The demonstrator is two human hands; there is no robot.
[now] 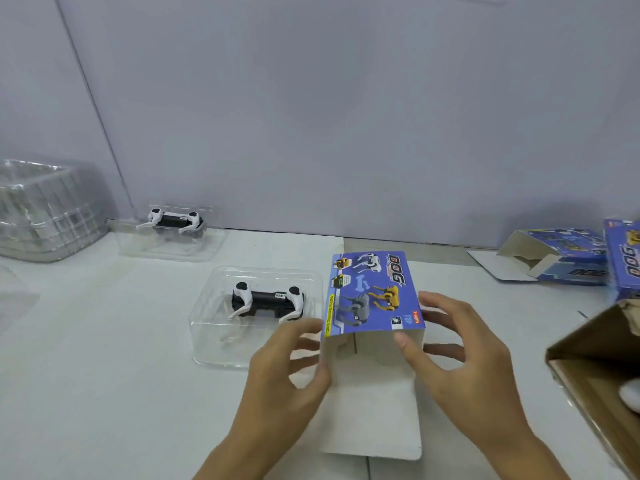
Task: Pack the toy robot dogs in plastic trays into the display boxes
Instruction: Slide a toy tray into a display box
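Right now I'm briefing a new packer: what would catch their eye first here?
The blue box in the middle, open toward the camera, held by the left hand and right hand. Just left of it sits a white toy dog in a clear tray; a second one waits by the wall.

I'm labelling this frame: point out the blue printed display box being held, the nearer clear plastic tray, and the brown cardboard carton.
Blue printed display box (372, 294): head view, top printed panel.
Nearer clear plastic tray (207, 336): head view, bare front-left wall.
Brown cardboard carton (585, 344): head view, inner flap.
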